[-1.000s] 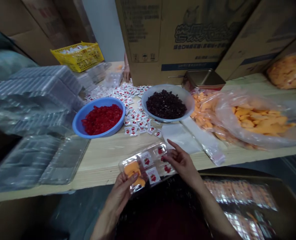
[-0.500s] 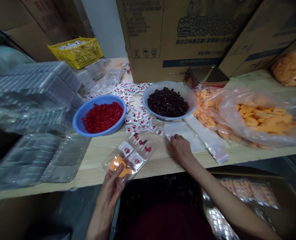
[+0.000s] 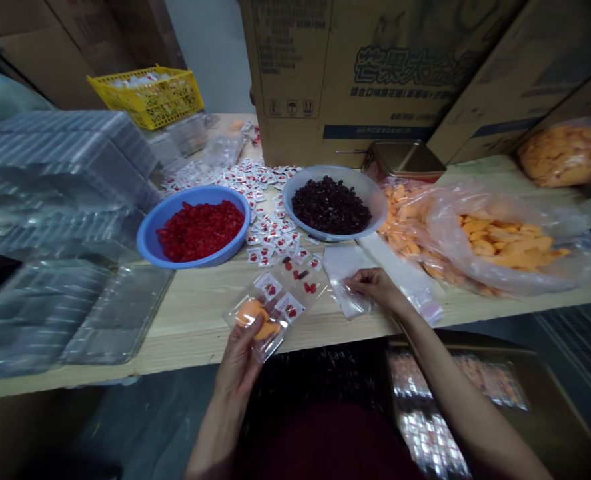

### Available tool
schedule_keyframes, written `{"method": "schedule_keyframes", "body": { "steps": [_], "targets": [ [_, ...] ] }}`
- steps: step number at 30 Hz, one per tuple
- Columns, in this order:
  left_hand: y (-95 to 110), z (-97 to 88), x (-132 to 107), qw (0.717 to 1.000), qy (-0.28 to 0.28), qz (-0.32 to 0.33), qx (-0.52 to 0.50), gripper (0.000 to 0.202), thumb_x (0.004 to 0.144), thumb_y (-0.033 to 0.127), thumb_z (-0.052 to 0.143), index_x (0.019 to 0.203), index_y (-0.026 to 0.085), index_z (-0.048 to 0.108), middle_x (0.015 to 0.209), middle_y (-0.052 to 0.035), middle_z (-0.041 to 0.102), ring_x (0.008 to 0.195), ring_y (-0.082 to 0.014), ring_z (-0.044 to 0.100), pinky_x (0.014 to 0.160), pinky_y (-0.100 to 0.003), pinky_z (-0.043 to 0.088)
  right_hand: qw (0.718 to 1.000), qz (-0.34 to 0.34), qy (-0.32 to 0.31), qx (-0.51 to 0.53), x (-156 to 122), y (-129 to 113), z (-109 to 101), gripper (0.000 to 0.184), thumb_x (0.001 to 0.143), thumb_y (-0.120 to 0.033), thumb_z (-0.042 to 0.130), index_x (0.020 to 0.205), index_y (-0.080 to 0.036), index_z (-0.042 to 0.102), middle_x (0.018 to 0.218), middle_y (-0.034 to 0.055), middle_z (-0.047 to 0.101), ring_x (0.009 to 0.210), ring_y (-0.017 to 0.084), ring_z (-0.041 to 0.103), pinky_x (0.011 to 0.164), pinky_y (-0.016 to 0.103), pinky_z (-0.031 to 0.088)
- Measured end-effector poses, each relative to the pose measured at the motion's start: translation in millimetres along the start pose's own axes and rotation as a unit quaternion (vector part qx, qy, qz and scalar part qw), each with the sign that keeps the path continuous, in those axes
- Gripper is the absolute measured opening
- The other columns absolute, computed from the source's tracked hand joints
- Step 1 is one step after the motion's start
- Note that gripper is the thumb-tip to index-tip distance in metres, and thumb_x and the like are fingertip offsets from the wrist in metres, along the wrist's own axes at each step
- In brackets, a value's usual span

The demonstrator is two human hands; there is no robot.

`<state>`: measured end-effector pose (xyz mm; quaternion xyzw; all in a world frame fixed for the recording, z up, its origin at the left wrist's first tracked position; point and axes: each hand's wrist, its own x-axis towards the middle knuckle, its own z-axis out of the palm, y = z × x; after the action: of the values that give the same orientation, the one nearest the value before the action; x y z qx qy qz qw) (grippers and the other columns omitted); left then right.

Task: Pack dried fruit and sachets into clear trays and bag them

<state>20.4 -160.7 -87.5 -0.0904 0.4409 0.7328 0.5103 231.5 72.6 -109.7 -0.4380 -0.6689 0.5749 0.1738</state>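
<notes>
In my left hand [image 3: 240, 357] is a clear plastic tray [image 3: 275, 303], tilted above the front of the table. Through it show orange pieces [image 3: 256, 319], two small printed sachets [image 3: 289, 307] and some red and dark pieces at the far end. My right hand [image 3: 375, 288] pinches the edge of a clear plastic bag [image 3: 342, 267] from a flat stack on the table. To the left stands a blue bowl [image 3: 148, 250] of red pieces [image 3: 200, 230]. Behind the bags, a pale bowl [image 3: 379, 210] contains dark pieces [image 3: 331, 205].
Many small sachets [image 3: 270, 230] lie scattered between the bowls. Stacked clear trays [image 3: 70, 167] fill the left side, with a yellow basket [image 3: 170, 100] behind. An open bag of orange pieces [image 3: 505, 240] lies right. Cardboard boxes [image 3: 345, 80] stand behind; a box [image 3: 540, 433] of packed trays sits below.
My left hand has carried the tray rightward, closer to the bags. My right hand has shifted slightly right, lifting or pulling a bag's edge. The camera view has shifted slightly.
</notes>
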Motion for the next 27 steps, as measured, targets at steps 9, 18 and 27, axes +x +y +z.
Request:
{"method": "schedule_keyframes", "body": {
  "steps": [9,18,27],
  "targets": [
    [-38.6,40.4,8.8,0.999,-0.034,0.025,0.033,0.042,0.074,0.020,0.082,0.114,0.016,0.069,0.111,-0.0078,0.074,0.093,-0.0191,0.073,0.081,-0.027,0.061,0.997,-0.057,0.046,0.029,-21.1,-9.0,-0.6,0.025,0.075,-0.040,0.072,0.075,-0.016,0.068,0.074,0.0018,0.065,0.069,0.014,0.055,0.066,0.026,0.041],
    [-46.7,33.6,-7.5,0.997,-0.007,0.048,0.066,0.043,0.071,0.027,0.084,0.111,0.019,0.070,0.113,-0.0061,0.073,0.099,-0.0186,0.070,0.087,-0.028,0.057,0.986,-0.080,0.130,0.060,-29.2,-14.4,11.2,0.022,0.076,-0.038,0.071,0.076,-0.016,0.068,0.076,0.0020,0.065,0.072,0.015,0.056,0.069,0.028,0.042],
    [-77.2,46.5,-36.5,0.991,-0.040,-0.010,0.124,0.047,0.070,0.038,0.083,0.108,0.012,0.071,0.106,-0.0132,0.074,0.095,-0.0266,0.070,0.083,-0.037,0.059,0.950,-0.195,0.230,-0.080,-40.2,-18.1,35.7,0.012,0.086,-0.024,0.060,0.074,-0.019,0.059,0.075,-0.0005,0.055,0.064,0.013,0.050,0.061,0.028,0.041]
  ]
}}
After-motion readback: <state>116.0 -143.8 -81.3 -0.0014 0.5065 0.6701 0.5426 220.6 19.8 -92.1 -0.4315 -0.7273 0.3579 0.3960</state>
